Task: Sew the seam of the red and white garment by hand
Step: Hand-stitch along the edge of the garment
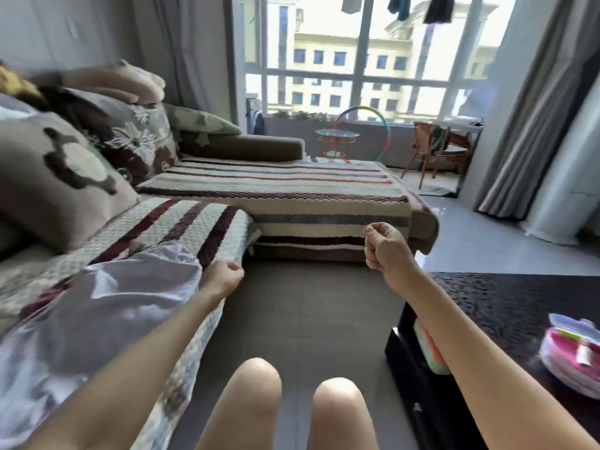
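Observation:
My right hand (384,246) is raised in front of the sofa's chaise, thumb and forefinger pinching a fine pale thread (366,237) that shows only faintly beside the hand. My left hand (224,277) is lower and to the left, at the sofa's front edge. Its fingers are curled and the thumb is pressed to the forefinger, as on the thread's other end. The thread between the hands is too thin to trace. A pale lilac-white cloth (113,303) lies on the sofa seat under my left forearm. A white and pink-red bundle (571,358) sits on the dark table at the right.
Striped quilted sofa (292,190) with cushions (58,177) at left. Dark low table (506,306) at right, close to my right forearm. My bare knees (253,388) are at the bottom, over grey floor tiles (308,303). Window, a small glass table and a chair are far behind.

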Demonstrator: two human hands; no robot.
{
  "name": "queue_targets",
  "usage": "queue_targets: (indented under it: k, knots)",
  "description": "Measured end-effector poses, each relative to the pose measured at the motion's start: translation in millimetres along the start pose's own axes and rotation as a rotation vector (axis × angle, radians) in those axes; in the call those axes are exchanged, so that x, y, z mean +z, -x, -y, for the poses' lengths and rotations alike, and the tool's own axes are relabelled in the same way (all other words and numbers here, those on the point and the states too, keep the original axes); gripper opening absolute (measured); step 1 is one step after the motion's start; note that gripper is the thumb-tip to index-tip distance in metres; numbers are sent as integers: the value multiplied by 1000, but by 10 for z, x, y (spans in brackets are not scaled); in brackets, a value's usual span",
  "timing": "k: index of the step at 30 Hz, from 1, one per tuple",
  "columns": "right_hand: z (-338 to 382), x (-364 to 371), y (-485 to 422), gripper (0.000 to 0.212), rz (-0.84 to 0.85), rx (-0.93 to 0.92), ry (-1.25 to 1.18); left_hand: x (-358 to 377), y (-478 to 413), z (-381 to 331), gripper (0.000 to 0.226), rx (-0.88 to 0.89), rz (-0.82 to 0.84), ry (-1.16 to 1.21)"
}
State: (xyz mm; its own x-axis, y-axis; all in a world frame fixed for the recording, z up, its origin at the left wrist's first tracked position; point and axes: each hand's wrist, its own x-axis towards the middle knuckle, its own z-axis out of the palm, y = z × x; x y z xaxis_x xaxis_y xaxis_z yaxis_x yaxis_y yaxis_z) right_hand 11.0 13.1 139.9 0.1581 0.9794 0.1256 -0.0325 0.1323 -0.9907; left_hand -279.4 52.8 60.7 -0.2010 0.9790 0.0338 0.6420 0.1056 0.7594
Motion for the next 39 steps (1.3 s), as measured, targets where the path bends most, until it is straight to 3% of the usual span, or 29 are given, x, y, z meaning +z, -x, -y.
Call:
queue_targets:
  k: [4, 11, 17, 21, 23, 26, 29, 32, 34, 37, 39]
  knots:
    - [-259, 429, -185, 24, 97, 26, 40, -293, -190, 537, 17, -57, -197, -205]
    - [-487, 1100, -461, 22, 210, 73, -8, -612, -486, 1232, 23, -100, -402, -445]
    - [-739, 1659, -705, 22, 271, 110, 34, -900, -854, 1691, 39, -394, -460, -514]
    - [-880, 1947, -824, 20, 321, 129, 89, -1084, -1150, 2076, 84, -636, -307, -527]
    - [-962, 2083, -864, 19, 345, 143, 116, -1097, -1260, 2185, 96, -649, -193, -513]
    - [-1128, 2214, -905, 19, 371, 156, 166, -1053, -1327, 2209, 67, -627, -151, -504]
    - [-1223, 2201, -912, 20, 363, 151, 201, -1002, -1253, 2082, 41, -524, -96, -671]
    - [-1261, 2128, -948, 20, 325, 154, 203, -961, -1023, 1813, 27, -280, 124, -833]
    - [-1279, 2096, -974, 20, 300, 161, 203, -1000, -845, 1692, 12, -188, 345, -797]
    - [-1307, 2093, -967, 21, 291, 181, 210, -1129, -655, 1628, 33, -241, 648, -516]
    - [-1318, 2122, -936, 20, 301, 189, 225, -1254, -642, 1643, 30, -251, 581, -442]
